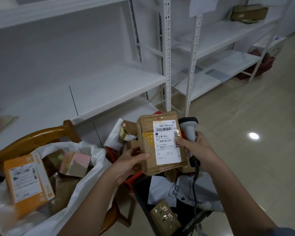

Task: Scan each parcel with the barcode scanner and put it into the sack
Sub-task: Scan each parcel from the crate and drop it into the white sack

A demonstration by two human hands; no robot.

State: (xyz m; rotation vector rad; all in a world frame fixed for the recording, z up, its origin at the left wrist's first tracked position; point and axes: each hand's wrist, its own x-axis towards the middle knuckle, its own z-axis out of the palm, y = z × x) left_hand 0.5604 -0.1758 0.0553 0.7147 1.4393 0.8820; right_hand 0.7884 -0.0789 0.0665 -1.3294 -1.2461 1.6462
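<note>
Holding: left hand (126, 165) grips the lower left corner of the brown parcel (148, 145), thumb curled over its front, fingers hidden behind it.
Right hand (198, 150): wrapped round the handle of the barcode scanner (189, 127), with the thumb pressing on the right edge of the parcel's white label (167, 142) (so it steadies the box and holds the tool at once).
Parcel: up in front of the person, tilted a little, label facing the camera, yellow tape across its left side.
Scanner: grey head with a black rim poking up just behind the parcel's right edge; its black cable (194, 184) hangs down from the handle.
Sack (92, 167): white, open-mouthed, at lower left, draped by a wooden chair (41, 137).
Inside the sack: an orange box (27, 183) with a label, a pink-topped box (75, 164) and more brown packages.
Below the hands: a red-rimmed bin (134, 178) heaped with small cartons and white mailers, and a dark crate (143, 198) with a taped brown packet (163, 217).
Behind: white metal shelving (167, 65), one brown box (249, 13) on a far upper shelf.
</note>
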